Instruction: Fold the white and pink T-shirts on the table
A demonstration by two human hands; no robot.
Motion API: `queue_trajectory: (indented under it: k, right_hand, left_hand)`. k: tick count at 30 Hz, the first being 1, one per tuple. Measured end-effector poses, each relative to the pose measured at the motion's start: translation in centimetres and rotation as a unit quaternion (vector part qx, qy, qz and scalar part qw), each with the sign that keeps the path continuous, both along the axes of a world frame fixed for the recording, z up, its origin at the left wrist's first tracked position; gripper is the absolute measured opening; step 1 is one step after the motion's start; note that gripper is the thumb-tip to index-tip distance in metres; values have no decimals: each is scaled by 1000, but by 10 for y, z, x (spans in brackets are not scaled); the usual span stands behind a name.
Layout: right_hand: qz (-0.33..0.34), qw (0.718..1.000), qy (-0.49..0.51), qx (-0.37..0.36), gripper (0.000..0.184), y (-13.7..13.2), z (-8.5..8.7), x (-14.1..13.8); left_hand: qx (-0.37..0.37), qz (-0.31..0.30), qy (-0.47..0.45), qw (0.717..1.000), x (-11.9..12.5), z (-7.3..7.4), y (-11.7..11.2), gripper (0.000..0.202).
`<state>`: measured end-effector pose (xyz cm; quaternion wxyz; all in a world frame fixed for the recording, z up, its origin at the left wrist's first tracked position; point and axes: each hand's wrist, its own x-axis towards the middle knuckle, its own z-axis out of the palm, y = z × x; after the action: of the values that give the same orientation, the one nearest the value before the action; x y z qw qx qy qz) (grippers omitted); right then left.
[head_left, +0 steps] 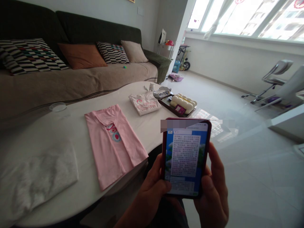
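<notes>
Item, nearest: one phone (pixel 182 158) in a dark red case, upright and screen towards me, blocks of text on display, held before the near edge of the counter. My left fingers (pixel 155 167) are closed about its left side, thumb over the lower screen corner; my right fingers (pixel 216 160) are curled round its right side, thumb against the edge. Item: one pale cloth (pixel 45 180), blurred, at the counter's left. Item: one pink garment (pixel 128 148), folded flat, coloured print partly showing, on the white counter (pixel 74 136). Item: one clear round container (pixel 59 107), beyond it to the left. Item: one white garment (pixel 148 106), folded, red-pink print. Item: one dark tray (pixel 167 107), carrying a puffy white object (pixel 184 102) and a purple packet (pixel 180 109). Item: one small white bottle (pixel 151 86). Farther: one dark green sofa (pixel 99 27) with four cushions (pixel 82 56).
</notes>
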<state>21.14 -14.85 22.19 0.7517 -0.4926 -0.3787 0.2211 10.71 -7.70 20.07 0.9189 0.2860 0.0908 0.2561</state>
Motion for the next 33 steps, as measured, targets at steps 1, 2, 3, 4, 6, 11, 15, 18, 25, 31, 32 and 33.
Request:
queue_trajectory:
  k: [1,2,3,4,6,11,15,18,25,31,32,33]
  right_hand:
    - [-2,1000,0,-1,47,0,0,0]
    - [-2,1000,1,-2,47,1,0,-1]
    - [-2,1000,1,-1,47,1,0,-1]
    - [-2,1000,1,0,47,1,0,-1]
    - [0,1000,-1,3,47,1,0,0]
    - [11,1000,6,4,47,1,1,1]
    - [-4,999,42,-15,45,1,5,-5]
    - [-20,996,81,-43,44,0,10,-10]
    - [-19,995,82,-59,51,-2,11,-12]
    - [-24,996,57,-68,52,-2,10,-10]
    - [-25,996,54,-68,53,-2,9,-10]
    - [-26,996,51,-70,53,-2,9,-9]
  left_hand:
    - [0,2,2,1000,0,0,0,58]
    - [0,3,4,1000,-1,-1,0,58]
    - [0,4,6,1000,-1,-1,0,58]
    - [-1,5,6,1000,-1,-2,-1,58]
    - [-1,3,-1,1000,-2,-2,-1,57]
    - [3,2,-19,1000,0,-2,-2,56]
    - [4,5,-20,1000,1,-2,-1,56]
    - [3,4,-21,1000,1,-3,-1,57]
    - [7,1,-26,1000,1,-4,0,56]
    - [11,1,-12,1000,0,-5,-1,60]
    - [12,1,-7,1000,-1,-5,-2,61]
    - [13,0,-2,1000,-1,-5,-2,62]
